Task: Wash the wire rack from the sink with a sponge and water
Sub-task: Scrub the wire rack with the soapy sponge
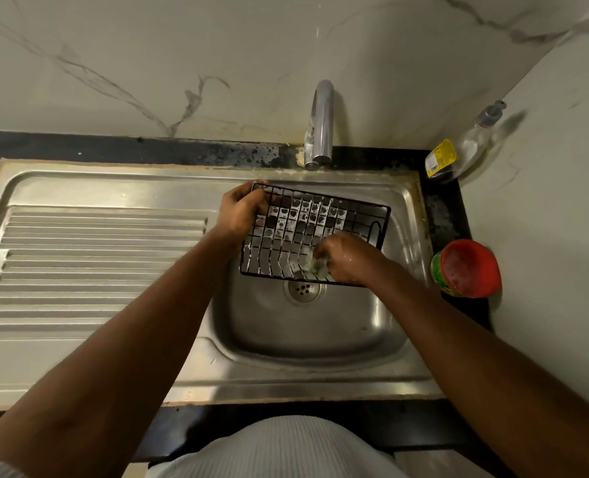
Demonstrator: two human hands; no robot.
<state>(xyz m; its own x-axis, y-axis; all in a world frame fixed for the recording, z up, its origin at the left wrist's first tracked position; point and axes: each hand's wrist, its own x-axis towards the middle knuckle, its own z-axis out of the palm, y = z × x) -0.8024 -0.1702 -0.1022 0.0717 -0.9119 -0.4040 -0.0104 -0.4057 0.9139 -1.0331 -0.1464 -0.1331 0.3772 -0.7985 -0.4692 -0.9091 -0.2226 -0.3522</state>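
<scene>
A black wire rack (362, 215), streaked with soap foam, is held tilted over the steel sink basin (307, 332). My left hand (241, 212) grips the rack's far left corner. Pressed against the rack's near right part, my right hand (348, 258) is closed around a soapy greenish sponge (317, 267). The sponge is mostly hidden by my fingers. The drain (302, 289) shows just below the rack's near edge.
A chrome tap (320, 125) stands behind the basin; no water stream is visible. A ribbed draining board (93, 263) lies to the left. A clear soap pump bottle (465, 146) and a red-lidded round tub (467, 269) sit on the dark counter at right.
</scene>
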